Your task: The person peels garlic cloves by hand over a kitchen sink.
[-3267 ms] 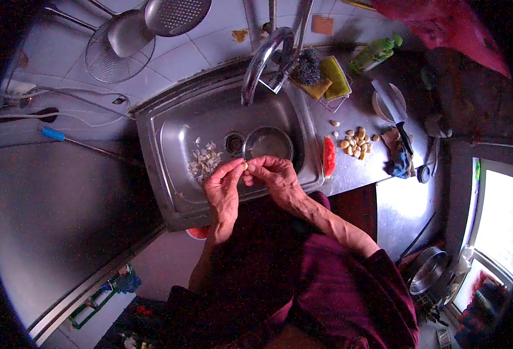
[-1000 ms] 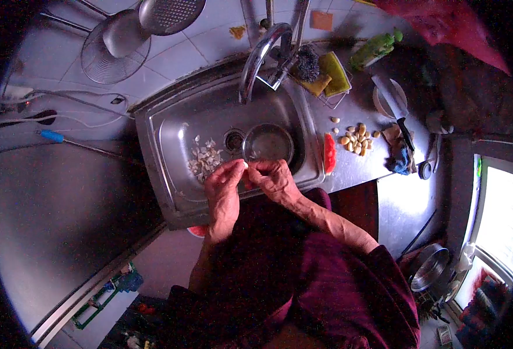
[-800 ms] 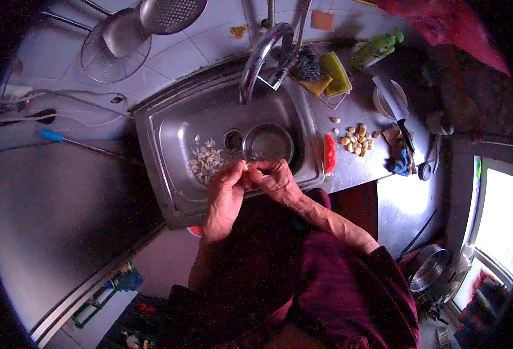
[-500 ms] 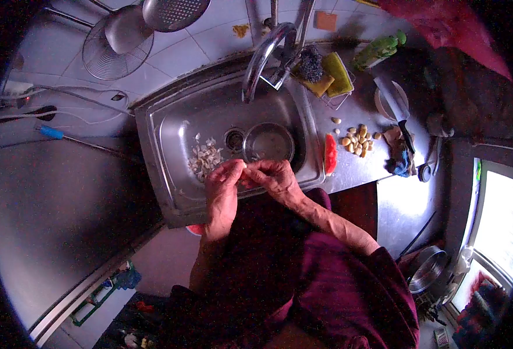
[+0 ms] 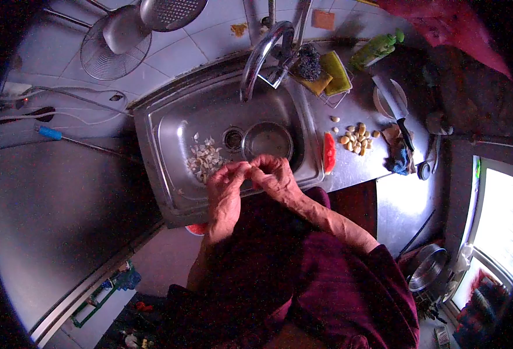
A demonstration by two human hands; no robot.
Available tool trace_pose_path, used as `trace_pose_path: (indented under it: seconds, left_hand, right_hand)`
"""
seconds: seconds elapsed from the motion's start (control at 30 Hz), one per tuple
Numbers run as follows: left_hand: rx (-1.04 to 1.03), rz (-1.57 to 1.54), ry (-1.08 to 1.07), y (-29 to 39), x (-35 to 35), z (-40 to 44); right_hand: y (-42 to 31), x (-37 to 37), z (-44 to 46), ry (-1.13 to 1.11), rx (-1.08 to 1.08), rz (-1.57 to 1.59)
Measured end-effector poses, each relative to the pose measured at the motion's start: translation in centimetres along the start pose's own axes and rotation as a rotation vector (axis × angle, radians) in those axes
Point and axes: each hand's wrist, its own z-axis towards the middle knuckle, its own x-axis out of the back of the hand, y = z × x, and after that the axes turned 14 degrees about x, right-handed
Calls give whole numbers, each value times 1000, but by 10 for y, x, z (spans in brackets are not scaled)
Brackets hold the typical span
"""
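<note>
Head view, my reading: one small pale piece (image 5: 249,165), mostly hidden, pinched between the fingertips of the left hand (image 5: 225,185) and the right hand (image 5: 275,176) – I cannot resolve its surface. Off-white, papery, flake-like peelings (image 5: 204,159) lie dry-looking in a loose, scattered heap on the sink floor, near the left hand. Cream-to-tan, smooth, oval cloves (image 5: 357,139) rest on the metal counter beside the sink – I note most clustered, some touching, a few lying apart from the group.
</note>
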Motion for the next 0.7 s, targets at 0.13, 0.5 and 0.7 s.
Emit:
trace_pose_path:
  seconds: [0.13,0.5,0.7]
  left_hand:
    - [64,-68,-71,-1,8,6]
    - [153,-140,-200,-5,14,9]
    - [-41,221,44,6,3,2]
  right_hand:
    - [6,-3,-2,65,28,109]
    - [7,3,-2,26,75,256]
    - [19,1,2,42,108,183]
